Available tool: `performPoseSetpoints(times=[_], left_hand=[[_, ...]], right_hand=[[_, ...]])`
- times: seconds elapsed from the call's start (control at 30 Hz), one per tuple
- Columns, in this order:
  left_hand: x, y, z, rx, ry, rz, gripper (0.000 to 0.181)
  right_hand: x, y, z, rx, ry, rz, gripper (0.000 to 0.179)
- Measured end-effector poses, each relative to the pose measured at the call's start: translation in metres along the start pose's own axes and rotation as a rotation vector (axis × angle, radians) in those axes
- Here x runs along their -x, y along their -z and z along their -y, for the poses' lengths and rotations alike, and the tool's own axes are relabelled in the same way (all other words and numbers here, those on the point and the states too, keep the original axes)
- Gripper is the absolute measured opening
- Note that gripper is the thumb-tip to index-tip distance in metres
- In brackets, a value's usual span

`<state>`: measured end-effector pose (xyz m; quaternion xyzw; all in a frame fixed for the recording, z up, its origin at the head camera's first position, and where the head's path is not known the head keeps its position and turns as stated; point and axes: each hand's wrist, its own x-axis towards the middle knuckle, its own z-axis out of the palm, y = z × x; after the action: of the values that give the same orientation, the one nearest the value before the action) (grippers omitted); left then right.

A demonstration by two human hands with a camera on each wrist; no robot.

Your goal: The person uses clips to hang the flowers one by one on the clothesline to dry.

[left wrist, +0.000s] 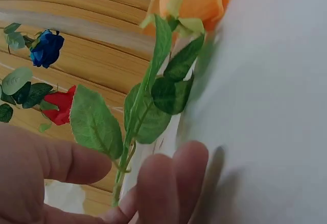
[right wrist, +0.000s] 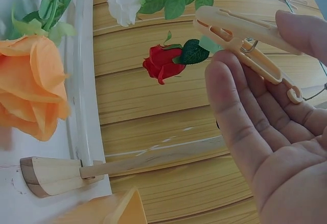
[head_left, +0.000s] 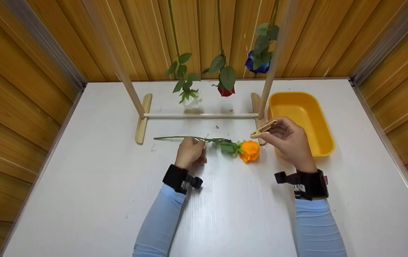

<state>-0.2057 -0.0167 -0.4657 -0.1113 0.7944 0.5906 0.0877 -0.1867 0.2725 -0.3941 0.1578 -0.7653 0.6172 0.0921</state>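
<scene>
An orange artificial rose [head_left: 249,151] lies crosswise on the white table, its bloom toward the right. My left hand [head_left: 189,151] holds its green stem [head_left: 170,137] between thumb and fingers; in the left wrist view the leaves [left wrist: 97,121] rise just past the fingertips. My right hand [head_left: 293,144] pinches a beige plastic clothespin [head_left: 264,129] above the table, right of the orange bloom. In the right wrist view the thumb lies on one arm of the clothespin [right wrist: 245,27] and the fingers are under the other.
A wooden rack with a white crossbar [head_left: 204,115] stands behind the hands. White [head_left: 192,100], red [head_left: 226,91] and blue [head_left: 257,63] roses hang upside down there. A yellow bin [head_left: 314,117] sits at the right, and wood-patterned walls enclose the table.
</scene>
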Motion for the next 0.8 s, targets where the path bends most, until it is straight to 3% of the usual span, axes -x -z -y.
performPoseSetpoints(times=[0.13,0.23,0.4,0.5,0.63,0.8], left_hand=[[0.003,0.005,-0.003,-0.303,-0.176,-0.116,0.012],[0.005,0.008,-0.006,-0.362,-0.271,-0.161,0.010],[0.005,0.009,-0.008,-0.432,-0.371,-0.191,0.028],[0.005,0.011,-0.008,-0.439,-0.376,-0.128,0.032],[0.003,0.013,-0.008,-0.397,-0.323,-0.012,0.035],[0.004,0.013,-0.009,-0.364,-0.282,0.041,0.038]], right_hand=[[0.000,0.000,0.000,0.001,0.006,0.001,0.030],[0.000,0.000,0.000,0.005,0.005,0.006,0.030],[0.001,0.001,0.000,0.014,-0.006,0.010,0.030],[0.002,0.001,0.001,0.017,-0.012,0.009,0.030],[0.001,0.001,0.001,0.011,-0.012,0.006,0.031],[0.001,0.001,0.001,0.009,-0.016,0.004,0.030]])
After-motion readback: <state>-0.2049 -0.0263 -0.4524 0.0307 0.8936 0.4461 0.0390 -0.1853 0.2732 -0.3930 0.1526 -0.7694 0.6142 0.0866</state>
